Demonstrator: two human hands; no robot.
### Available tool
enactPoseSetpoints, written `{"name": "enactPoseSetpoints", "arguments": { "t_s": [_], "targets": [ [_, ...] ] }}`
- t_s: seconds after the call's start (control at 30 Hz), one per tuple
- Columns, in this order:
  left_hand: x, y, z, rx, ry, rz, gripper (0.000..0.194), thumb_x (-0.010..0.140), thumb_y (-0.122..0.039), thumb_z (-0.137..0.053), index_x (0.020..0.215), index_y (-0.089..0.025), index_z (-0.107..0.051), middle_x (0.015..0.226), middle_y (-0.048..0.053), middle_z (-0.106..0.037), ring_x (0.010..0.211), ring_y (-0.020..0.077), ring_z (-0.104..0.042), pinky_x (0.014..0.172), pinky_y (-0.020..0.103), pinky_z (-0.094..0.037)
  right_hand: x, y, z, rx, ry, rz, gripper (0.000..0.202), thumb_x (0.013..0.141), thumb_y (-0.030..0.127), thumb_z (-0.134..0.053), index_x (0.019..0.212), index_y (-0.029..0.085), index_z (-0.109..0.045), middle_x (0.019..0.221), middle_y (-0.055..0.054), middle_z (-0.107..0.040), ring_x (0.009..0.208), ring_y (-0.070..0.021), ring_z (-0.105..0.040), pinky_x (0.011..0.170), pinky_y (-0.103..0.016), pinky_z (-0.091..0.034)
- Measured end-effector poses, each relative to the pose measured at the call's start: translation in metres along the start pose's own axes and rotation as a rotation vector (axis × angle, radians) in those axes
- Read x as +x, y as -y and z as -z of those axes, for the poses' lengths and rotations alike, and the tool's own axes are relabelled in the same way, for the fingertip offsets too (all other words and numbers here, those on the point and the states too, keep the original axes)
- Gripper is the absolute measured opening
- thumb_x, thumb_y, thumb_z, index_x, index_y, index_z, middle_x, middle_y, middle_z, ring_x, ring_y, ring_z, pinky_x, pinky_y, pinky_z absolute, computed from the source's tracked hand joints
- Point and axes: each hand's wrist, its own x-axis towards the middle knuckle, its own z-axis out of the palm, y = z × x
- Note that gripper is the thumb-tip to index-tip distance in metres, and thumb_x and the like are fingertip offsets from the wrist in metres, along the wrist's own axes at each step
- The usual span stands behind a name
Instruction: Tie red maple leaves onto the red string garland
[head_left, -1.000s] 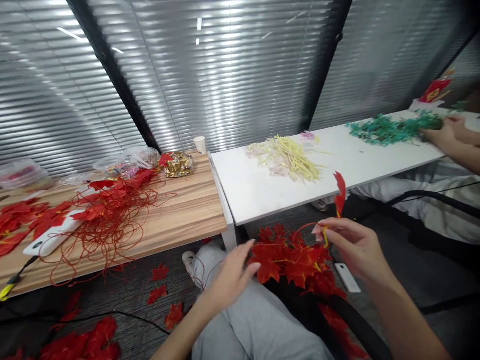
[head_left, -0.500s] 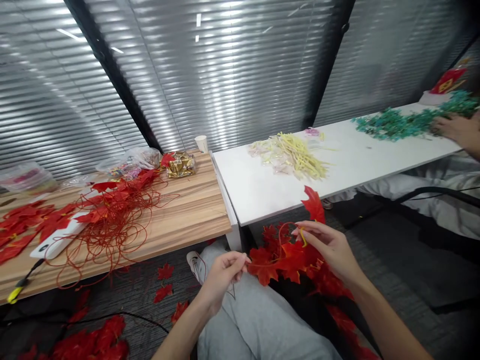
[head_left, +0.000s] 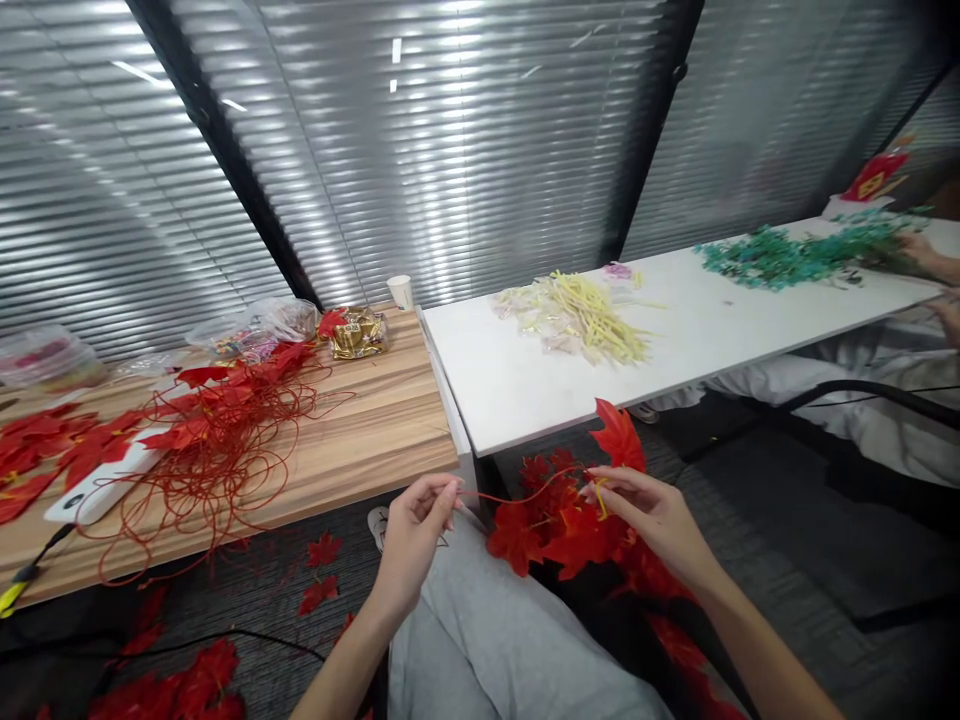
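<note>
Red cord ran taut between the two hands, low over the lap and just in front of the surface edge. Left hand had its fingers pinched together on the cord's near end — thumb and forefinger closed, the rest curled. Right hand held the other end, fingers closed on the yellow stem of a red maple leaf that stood upright above the knuckles. Below and between the hands lay a bunch of red leaves, already on the cord as far as could be told, resting against grey trousers. Wooden surface to the left carried a loose tangle of red cord, more red leaves, a white flat device half under the tangle, clear plastic bags, a gold packet and a paper cup at the far corner. White surface, butted just beside the wooden one, held a heap of pale yellow stems and, farther right, a spread of green sprigs. Another person's hand touched the green sprigs at the far right edge. Stray red leaves lay scattered on the grey carpet — a larger pile at lower left. Closed blinds filled the background.
</note>
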Motion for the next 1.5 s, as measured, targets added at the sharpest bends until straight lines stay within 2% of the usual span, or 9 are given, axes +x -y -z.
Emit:
{"name": "enactPoseSetpoints", "arguments": {
  "t_s": [0.17,0.3,0.47,0.67,0.77,1.0,1.13,1.33,1.5],
  "targets": [
    [-0.002,0.001,0.000,0.004,-0.008,0.012,0.031,0.072,-0.040,-0.061,0.083,-0.012,-0.061,0.066,0.002,-0.058,0.051,0.0074,-0.045,0.048,0.018,-0.036,0.002,0.002,-0.003,-0.004,-0.005,-0.024,0.038,0.073,0.044,-0.062,0.099,0.017,-0.063,0.086,-0.011,-0.069,0.082,-0.0230,-0.065,0.077,-0.036,-0.052],
    [-0.001,0.005,0.003,0.049,-0.008,-0.075,0.028,0.074,-0.037,-0.059,0.085,-0.012,-0.061,0.068,0.003,-0.061,0.052,0.0093,-0.050,0.050,0.020,-0.041,0.002,0.004,-0.004,0.036,0.002,-0.068,0.044,0.070,0.048,-0.063,0.101,0.017,-0.064,0.089,-0.012,-0.069,0.088,-0.0249,-0.064,0.082,-0.038,-0.050],
    [-0.002,0.005,0.005,0.183,-0.119,-0.217,0.024,0.075,-0.032,-0.058,0.091,-0.014,-0.062,0.073,0.004,-0.065,0.062,0.0133,-0.061,0.062,0.023,-0.049,-0.003,0.001,-0.002,0.015,0.042,-0.092,0.043,0.071,0.047,-0.063,0.103,0.017,-0.064,0.095,-0.012,-0.068,0.094,-0.0266,-0.062,0.087,-0.040,-0.048],
    [-0.004,0.007,0.003,0.173,-0.189,-0.229,0.028,0.074,-0.033,-0.060,0.096,-0.015,-0.062,0.085,0.006,-0.069,0.073,0.0169,-0.066,0.074,0.027,-0.052,-0.009,-0.009,0.005,-0.113,0.049,-0.102,0.039,0.071,0.045,-0.063,0.098,0.018,-0.067,0.103,-0.011,-0.066,0.098,-0.0288,-0.060,0.088,-0.043,-0.048],
    [-0.004,0.007,0.002,0.160,-0.185,-0.234,0.028,0.074,-0.032,-0.061,0.096,-0.015,-0.062,0.086,0.006,-0.069,0.075,0.0173,-0.066,0.075,0.027,-0.052,-0.010,-0.012,0.007,-0.110,0.107,-0.109,0.038,0.075,0.044,-0.059,0.103,0.018,-0.065,0.105,-0.010,-0.065,0.100,-0.0280,-0.059,0.090,-0.042,-0.047],
    [-0.006,0.007,-0.006,0.142,-0.097,-0.236,0.025,0.076,-0.030,-0.059,0.095,-0.015,-0.062,0.086,0.007,-0.069,0.077,0.0174,-0.065,0.075,0.027,-0.052,-0.011,0.001,-0.004,-0.059,0.106,-0.104,0.036,0.076,0.044,-0.058,0.097,0.017,-0.066,0.098,-0.010,-0.067,0.095,-0.0268,-0.061,0.088,-0.040,-0.048],
    [-0.008,0.005,-0.013,0.169,-0.043,-0.257,0.020,0.077,-0.028,-0.059,0.093,-0.017,-0.063,0.086,0.005,-0.069,0.078,0.0163,-0.065,0.075,0.026,-0.052,-0.012,0.013,-0.018,-0.095,0.107,-0.012,0.028,0.080,0.039,-0.055,0.097,0.020,-0.066,0.098,-0.008,-0.067,0.093,-0.0247,-0.062,0.088,-0.039,-0.047],
    [-0.016,-0.006,-0.023,0.263,0.027,-0.280,0.015,0.078,-0.025,-0.058,0.087,-0.017,-0.067,0.086,0.004,-0.069,0.079,0.0166,-0.065,0.074,0.024,-0.052,-0.013,0.035,-0.041,-0.183,0.037,0.298,0.021,0.082,0.028,-0.052,0.098,0.025,-0.066,0.103,-0.005,-0.064,0.099,-0.0228,-0.057,0.090,-0.036,-0.044],
    [-0.022,-0.009,-0.030,0.206,0.071,-0.281,0.015,0.078,-0.024,-0.056,0.085,-0.017,-0.068,0.086,0.005,-0.069,0.076,0.0162,-0.064,0.073,0.025,-0.052,-0.012,0.048,-0.059,-0.146,0.108,0.333,0.024,0.084,0.026,-0.050,0.102,0.022,-0.064,0.105,-0.007,-0.063,0.100,-0.0218,-0.057,0.088,-0.035,-0.047]
  ]
}}
